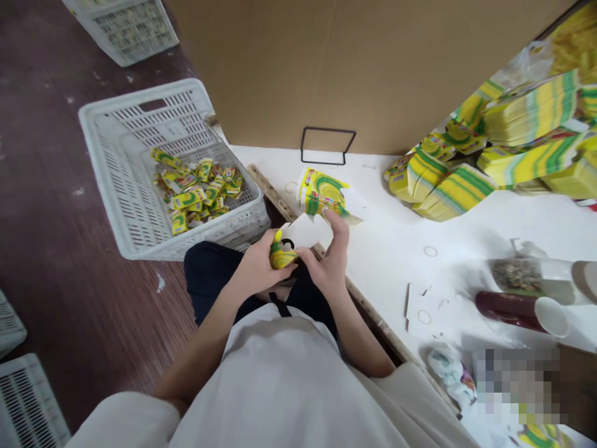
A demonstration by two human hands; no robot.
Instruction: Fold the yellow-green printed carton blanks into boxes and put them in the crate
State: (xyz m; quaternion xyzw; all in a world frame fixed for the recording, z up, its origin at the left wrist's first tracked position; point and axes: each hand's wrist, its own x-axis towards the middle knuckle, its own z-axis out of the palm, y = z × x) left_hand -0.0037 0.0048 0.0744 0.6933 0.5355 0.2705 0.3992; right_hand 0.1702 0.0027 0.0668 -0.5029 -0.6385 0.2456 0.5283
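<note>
A small yellow-and-green carton [305, 231] is held above my lap at the table's edge, its white inside facing up and its flaps partly folded. My left hand [259, 262] grips its printed left end, fingers wrapped round it. On the other side my right hand [330, 258] has its thumb at the near edge and its index finger along the far right flap. A dark ring-like shape shows at the carton's left end; I cannot tell what it is. Just beyond my hands, a flat yellow-green carton blank [324, 191] lies on the white table [373, 242].
At left stands a white plastic crate [112, 180] holding several small filled cartons [189, 199]. Bundled carton blanks [452, 186] are stacked at right. A maroon cup [513, 311] and a clear jar [517, 275] lie nearby. A cardboard panel [326, 74] rises behind a black wire stand [329, 129].
</note>
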